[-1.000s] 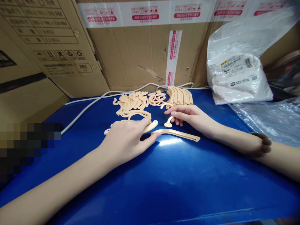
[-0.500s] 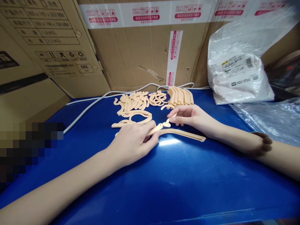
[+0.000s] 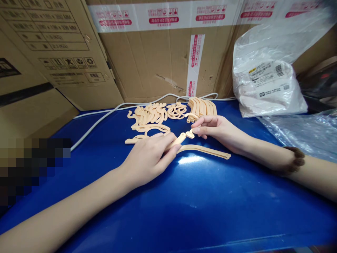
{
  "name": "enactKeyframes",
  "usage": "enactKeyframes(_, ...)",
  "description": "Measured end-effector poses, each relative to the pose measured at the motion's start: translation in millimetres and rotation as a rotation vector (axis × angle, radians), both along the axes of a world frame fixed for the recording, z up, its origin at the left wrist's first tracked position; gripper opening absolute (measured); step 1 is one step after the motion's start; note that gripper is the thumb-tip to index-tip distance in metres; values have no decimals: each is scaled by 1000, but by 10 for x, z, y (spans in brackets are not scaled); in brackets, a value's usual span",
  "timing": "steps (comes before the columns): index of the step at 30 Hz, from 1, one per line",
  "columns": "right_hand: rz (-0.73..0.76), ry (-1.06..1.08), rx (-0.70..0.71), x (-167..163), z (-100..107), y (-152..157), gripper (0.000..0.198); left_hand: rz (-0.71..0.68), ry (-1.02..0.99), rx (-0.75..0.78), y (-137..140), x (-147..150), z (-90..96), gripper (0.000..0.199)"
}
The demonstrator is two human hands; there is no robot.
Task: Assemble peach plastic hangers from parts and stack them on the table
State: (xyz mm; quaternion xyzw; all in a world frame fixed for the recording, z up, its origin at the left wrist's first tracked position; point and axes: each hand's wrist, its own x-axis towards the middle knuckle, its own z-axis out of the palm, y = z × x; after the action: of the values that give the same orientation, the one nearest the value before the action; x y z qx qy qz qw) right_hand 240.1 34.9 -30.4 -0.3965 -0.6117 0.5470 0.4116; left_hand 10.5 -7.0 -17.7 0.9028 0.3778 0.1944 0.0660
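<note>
My left hand [image 3: 150, 158] is closed around a beige plastic hanger arm [image 3: 180, 138], whose rounded end sticks out past the thumb. Between the thumb and fingers of my right hand [image 3: 219, 133] is a small beige hanger hook [image 3: 190, 134], its oval end facing the arm. The two ends sit very close; whether they touch I cannot tell. Below them lies a long curved hanger arm [image 3: 207, 151], partly behind my left hand. Just beyond that hand are folded beige hangers [image 3: 158, 128], partly covered by it.
Along the back lie a pile of hanger hooks [image 3: 151, 113], ring-shaped pieces [image 3: 177, 111] and a stack of curved arms [image 3: 203, 106]. A white cable [image 3: 94, 128] runs behind them, before cardboard boxes [image 3: 158, 63]. A white plastic bag [image 3: 268, 84] stands at right on the blue table [image 3: 184, 211].
Both held pieces have shifted slightly right and away from me. The hook's oval end has tilted, and my right hand has moved a little to the right.
</note>
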Motion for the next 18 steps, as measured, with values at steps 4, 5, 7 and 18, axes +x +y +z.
enactKeyframes(4,12,-29,3,16,5,-5,23,-33,28,45,-19,19,6,26)
enactKeyframes(5,17,-39,-1,21,7,-8,25,-22,34,53,-25,21,7,25)
enactKeyframes(7,31,-59,-12,27,14,-17,28,6,50,62,-34,24,8,24)
enactKeyframes(18,49,-59,-21,25,32,-28,25,40,104,28,-24,15,20,24)
